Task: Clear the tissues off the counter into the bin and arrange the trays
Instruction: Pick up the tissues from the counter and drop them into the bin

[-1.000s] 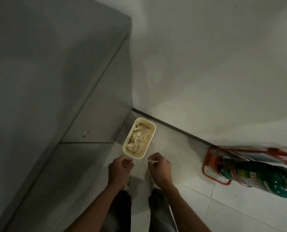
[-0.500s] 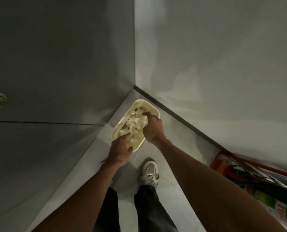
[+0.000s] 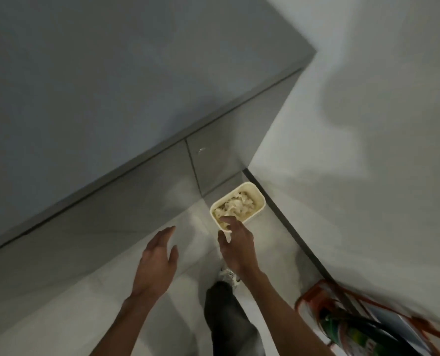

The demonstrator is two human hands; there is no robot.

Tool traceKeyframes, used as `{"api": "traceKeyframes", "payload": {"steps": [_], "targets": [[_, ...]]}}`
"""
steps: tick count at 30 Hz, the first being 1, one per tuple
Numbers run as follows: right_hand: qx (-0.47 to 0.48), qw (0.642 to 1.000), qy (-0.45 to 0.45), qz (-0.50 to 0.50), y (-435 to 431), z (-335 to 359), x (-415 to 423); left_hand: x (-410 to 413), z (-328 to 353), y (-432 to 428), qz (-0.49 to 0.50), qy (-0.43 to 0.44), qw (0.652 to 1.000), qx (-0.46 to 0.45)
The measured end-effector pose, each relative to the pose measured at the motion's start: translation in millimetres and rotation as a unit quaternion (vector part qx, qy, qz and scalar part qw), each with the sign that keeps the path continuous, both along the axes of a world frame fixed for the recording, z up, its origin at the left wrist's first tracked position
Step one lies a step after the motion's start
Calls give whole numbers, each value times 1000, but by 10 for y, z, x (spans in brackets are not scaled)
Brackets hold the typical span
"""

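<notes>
Head view: the cream bin (image 3: 249, 185), full of crumpled tissues (image 3: 235, 205), stands on the floor (image 3: 265, 253) in the corner between cabinet (image 3: 213, 160) and wall. The left hand (image 3: 157, 260) is spread and empty. The right hand (image 3: 237, 247), fingers loosely extended, hovers over the bin's near rim.

The bin (image 3: 256, 195), centre right, looks like smooth cream plastic with a faint sheen. The tissues (image 3: 235, 205) in it are crumpled, matt paper. The counter (image 3: 85, 86) across the upper left is flat grey and matt. The cabinet fronts (image 3: 111, 227) below it are smoother, with a dull shine. The floor tiles (image 3: 162, 291) are pale and glossy, and the wall (image 3: 368, 150) is matt white. At lower right, blurred, the bottle (image 3: 355, 335) is glossy green plastic and the rack (image 3: 306, 298) is orange-coated wire. The trouser leg (image 3: 226, 317) is dark cloth.
</notes>
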State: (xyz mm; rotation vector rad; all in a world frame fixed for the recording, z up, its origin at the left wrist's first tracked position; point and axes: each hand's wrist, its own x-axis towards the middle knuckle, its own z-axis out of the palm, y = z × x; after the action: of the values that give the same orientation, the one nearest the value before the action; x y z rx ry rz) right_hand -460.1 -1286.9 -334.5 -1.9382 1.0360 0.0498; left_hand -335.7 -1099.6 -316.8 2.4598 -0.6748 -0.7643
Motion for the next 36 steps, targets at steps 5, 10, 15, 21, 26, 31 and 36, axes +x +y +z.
{"api": "traceKeyframes", "payload": {"steps": [5, 10, 15, 21, 26, 31, 36], "targets": [[-18, 995, -74, 63, 1085, 1199, -61, -336, 1180, 1402, 96, -64, 993, -31], [-64, 975, -165, 133, 2321, 2418, -131, -681, 2265, 2986, 202, -132, 970, -37], [-85, 940, -207, 257, 3537, 3357, -52, -1003, 3217, 4459, 307, -204, 927, -76], [-109, 877, -262, 387, 4888, 4013, 229, -1307, 3841, 5908, 417, -248, 871, -78], [-108, 820, -289, 481, 6075, 4238, 663, -1360, 3980, 7026, 480, -270, 833, -56], [-79, 770, -322, 545, 7441, 4281, 1394, -1103, 4079, 8132, 540, -275, 794, -35], [-29, 744, -338, 576, 8882, 4350, 2101, -814, 4283, 9214, 607, -268, 747, -33]]}}
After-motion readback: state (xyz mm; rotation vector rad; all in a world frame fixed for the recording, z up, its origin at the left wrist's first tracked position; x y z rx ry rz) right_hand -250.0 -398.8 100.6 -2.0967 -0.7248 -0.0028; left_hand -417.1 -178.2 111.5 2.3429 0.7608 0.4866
